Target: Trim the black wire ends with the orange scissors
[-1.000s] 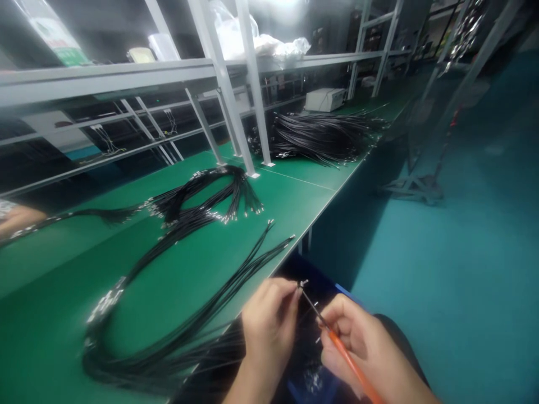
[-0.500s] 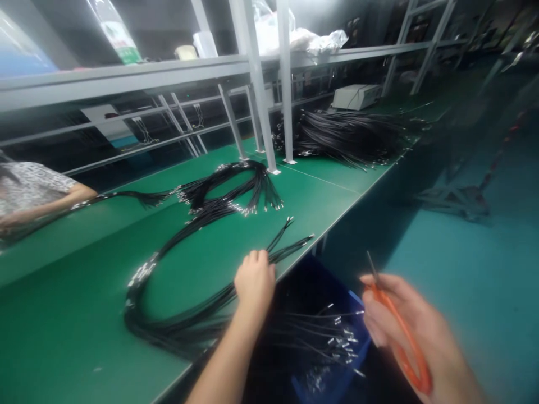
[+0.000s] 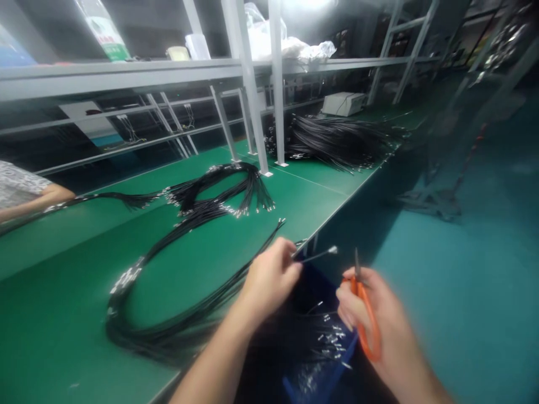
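My left hand (image 3: 269,278) is closed in a pinch on a black wire (image 3: 318,256) whose metal tip points right, just off the green bench's (image 3: 63,314) front edge. My right hand (image 3: 374,320) grips orange-handled scissors (image 3: 362,311) with the blades pointing up, a short way right of the wire's tip. A loop of black wires (image 3: 168,325) lies on the bench to the left of my left hand. Below both hands sits a blue bin (image 3: 320,365) with more metal-tipped wires.
Further black wire bundles (image 3: 219,191) lie mid-bench, and a large pile (image 3: 337,140) sits at the far end beside a white box (image 3: 343,102). Grey shelf posts (image 3: 252,95) stand on the bench. Another person's arm (image 3: 29,196) rests at the far left. Teal floor lies to the right.
My left hand lifted off the wire loop on the bench and now pinches a single wire over the bin. My right hand with the scissors moved left, closer to it.
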Available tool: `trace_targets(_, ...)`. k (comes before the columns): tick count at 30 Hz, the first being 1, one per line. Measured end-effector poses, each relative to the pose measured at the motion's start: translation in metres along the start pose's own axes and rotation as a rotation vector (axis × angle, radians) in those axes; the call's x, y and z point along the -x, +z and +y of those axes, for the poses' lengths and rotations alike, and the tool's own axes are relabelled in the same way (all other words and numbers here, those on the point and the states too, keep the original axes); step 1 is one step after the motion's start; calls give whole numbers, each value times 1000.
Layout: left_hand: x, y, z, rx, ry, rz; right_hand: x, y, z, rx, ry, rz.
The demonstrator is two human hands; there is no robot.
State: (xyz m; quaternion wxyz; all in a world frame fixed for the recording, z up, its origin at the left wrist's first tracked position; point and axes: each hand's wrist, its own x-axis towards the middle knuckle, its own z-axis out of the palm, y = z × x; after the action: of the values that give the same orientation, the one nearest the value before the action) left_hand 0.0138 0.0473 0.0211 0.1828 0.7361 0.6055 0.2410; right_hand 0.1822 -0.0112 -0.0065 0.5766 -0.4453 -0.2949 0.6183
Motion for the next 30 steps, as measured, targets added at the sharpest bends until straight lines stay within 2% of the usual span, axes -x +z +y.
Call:
trace_targets(2, 8, 5, 25, 162, 202, -40, -2, 1, 6, -36, -11, 27)
trace_targets(4, 17, 12, 37, 274, 276, -40, -4, -1, 11, -82, -38, 56)
trace_targets(7, 28, 24, 35, 474, 138, -35, -4, -2, 13, -158, -92, 78)
trace_targets(10, 35, 33, 27, 688, -49, -130, -5, 2, 10, -212, -124, 23)
trace_targets(12, 39, 35, 24, 760, -111, -174, -6, 6, 7, -224, -138, 9)
trace_targets(17, 44, 32, 24, 777, -129, -127, -10, 7, -3, -288, -219, 122)
trace_targets(20, 42, 31, 24, 765, -129, -64, -9, 7, -3, -264, -189, 70)
trace_targets(23, 41, 34, 23, 762, -118, -58, -6, 8, 2, -252, -126, 23)
trace_targets(30, 46, 40, 28, 575, -49, 46, -8, 12, 7, -226, -118, 106)
